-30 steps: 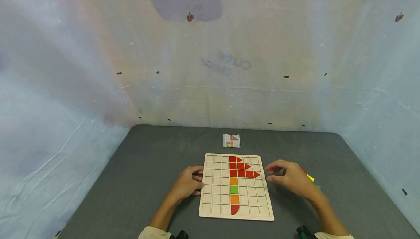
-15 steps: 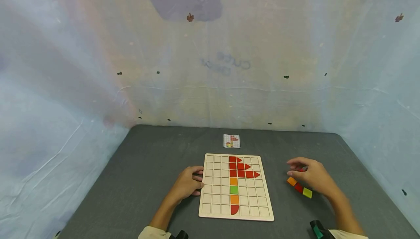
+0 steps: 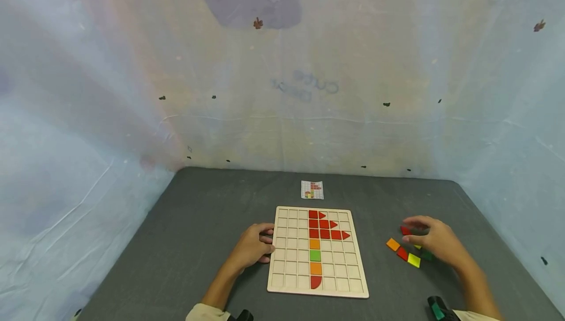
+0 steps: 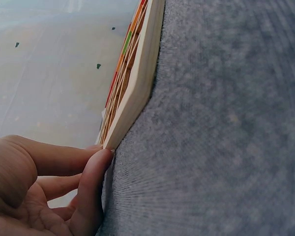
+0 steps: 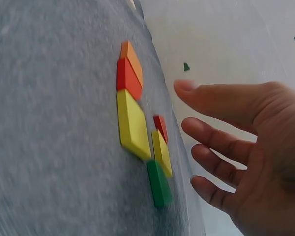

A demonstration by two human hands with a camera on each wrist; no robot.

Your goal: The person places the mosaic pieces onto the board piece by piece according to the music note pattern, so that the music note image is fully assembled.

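Note:
A square wooden grid board (image 3: pixel 288 252) lies on the table, with red squares and triangles in its top rows. Below them a column holds an orange square (image 3: pixel 315 244), a green square (image 3: pixel 315 256), another orange square and a red quarter-round piece (image 3: pixel 316 282). My left hand (image 3: pixel 253 246) holds the board's left edge, thumb and index fingertip at the rim in the left wrist view. To the right, my right hand (image 3: pixel 439 239) hovers over loose tiles with nothing in its spread fingers. An orange tile (image 5: pixel 132 61), a red tile (image 5: pixel 129 80) and a yellow tile (image 5: pixel 133 125) form a row.
Behind that row lie a second red tile (image 5: pixel 161 128), a yellow tile (image 5: pixel 162 152) and a green piece (image 5: pixel 159 184). A small printed pattern card (image 3: pixel 312 190) sits beyond the board on the dark grey table (image 3: pixel 220 203). A pale curtain (image 3: pixel 282 135) hangs behind.
My right hand has moved right, from beside the board to over the loose tiles, uncovering the orange, red and yellow row. My left hand and the board stay in place.

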